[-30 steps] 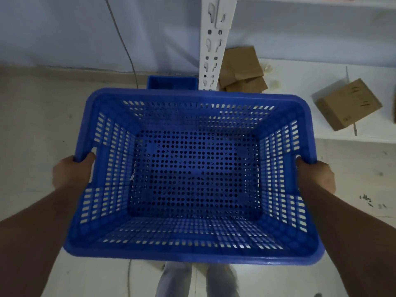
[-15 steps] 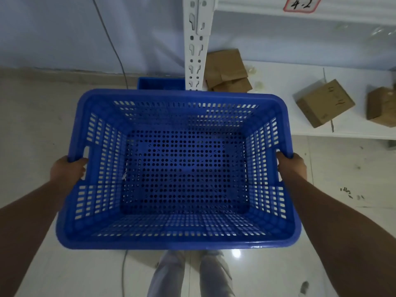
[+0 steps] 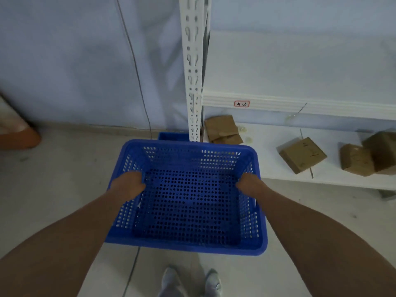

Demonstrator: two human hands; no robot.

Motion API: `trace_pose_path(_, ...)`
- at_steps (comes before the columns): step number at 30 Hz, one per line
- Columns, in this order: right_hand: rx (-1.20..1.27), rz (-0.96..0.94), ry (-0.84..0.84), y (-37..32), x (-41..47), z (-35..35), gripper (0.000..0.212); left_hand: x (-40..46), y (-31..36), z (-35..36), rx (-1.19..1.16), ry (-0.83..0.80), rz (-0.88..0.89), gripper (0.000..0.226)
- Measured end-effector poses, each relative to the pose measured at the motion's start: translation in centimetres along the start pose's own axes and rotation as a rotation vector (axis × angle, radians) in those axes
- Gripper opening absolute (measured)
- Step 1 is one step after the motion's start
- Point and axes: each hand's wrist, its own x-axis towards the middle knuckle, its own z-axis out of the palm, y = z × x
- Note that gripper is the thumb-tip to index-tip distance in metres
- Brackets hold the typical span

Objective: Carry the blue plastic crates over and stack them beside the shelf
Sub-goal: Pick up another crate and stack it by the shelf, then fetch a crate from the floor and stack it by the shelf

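Both hands hold one blue crate point(image 3: 186, 198) in the middle of the picture. From the head camera, the left hand point(image 3: 128, 184) is closed over the crate's left side, and the right hand point(image 3: 248, 185) is closed over its right side. One hand on each side keeps the big crate level, so it does not tip. The arms reach far out and down, so I think the crate is being put low, near the floor point(image 3: 53, 179).

Just above the crate's far edge, a bit of another blue crate point(image 3: 172, 136) peeks out. It sits on the floor by the white shelf post point(image 3: 194, 71). I think the held crate is meant to go on top of that one, but it is still a little too close to the person. I cannot tell if the two crates touch yet.

On the right of the picture, the low shelf board point(image 3: 267, 151) has brown cardboard boxes point(image 3: 302, 154) on it. A thin cable point(image 3: 137, 69) hangs down the wall in the upper left. At the bottom, the person's feet point(image 3: 190, 282) stand behind the crate.
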Motion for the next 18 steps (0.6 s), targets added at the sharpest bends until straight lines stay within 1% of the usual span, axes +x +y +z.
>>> trace_pose_path(1, -0.001, -0.03, -0.014, -0.4, -1.3, -0.8, 0.036, -1.4, 0.9, -0.9, 0.007, 0.019, 0.022, 0.016)
trace_pose_path(4, 0.029, -0.053, -0.006, -0.5, -5.9, -3.2, 0.039, -5.4, 3.5, -3.3, -0.001, 0.076, 0.083, 0.031)
trace_pose_path(6, 0.078, -0.048, 0.041, 0.3, -9.2, -4.6, 0.04, -7.9, 4.9, -4.5, -0.017, 0.101, 0.139, 0.036)
trace_pose_path(9, 0.182, -0.048, 0.138, 2.6, -14.4, -5.9, 0.035, -11.3, 6.3, -6.2, -0.034, 0.124, 0.198, 0.034)
trace_pose_path(13, 0.324, 0.087, 0.241, 6.4, -20.9, -4.7, 0.02, -15.5, 7.7, -7.2, -0.054, 0.162, 0.303, 0.034)
trace_pose_path(16, 0.377, 0.198, 0.277, 9.0, -25.7, -2.3, 0.024, -18.4, 8.3, -6.3, -0.009, 0.179, 0.376, 0.033)
trace_pose_path(18, 0.399, 0.242, 0.301, 10.4, -28.6, -0.4, 0.017, -20.0, 8.9, -5.1, 0.019, 0.176, 0.413, 0.034)
